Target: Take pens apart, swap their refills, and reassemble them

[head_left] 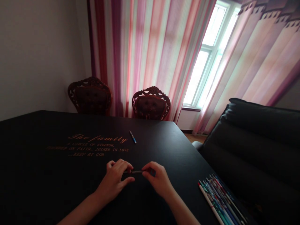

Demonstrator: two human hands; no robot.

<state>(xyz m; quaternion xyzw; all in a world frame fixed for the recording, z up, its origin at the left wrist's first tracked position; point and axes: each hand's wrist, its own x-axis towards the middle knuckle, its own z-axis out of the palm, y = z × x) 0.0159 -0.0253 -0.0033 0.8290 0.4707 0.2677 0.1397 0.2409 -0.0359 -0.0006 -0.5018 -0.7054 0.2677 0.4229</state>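
Pinching dark pen (138, 172) narrowly at one end, right hand (158, 178) | left hand (114, 177) by other end, thumb apart, closure cannot tell | pens (221, 198) seemingly gathered in row; held pen, blue pen (132, 137) remain outside

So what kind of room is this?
Probably a home dining or living room: carved, tufted chairs behind a dark table lettered "The family", striped curtains at a window, and what looks like a padded black sofa on the right.
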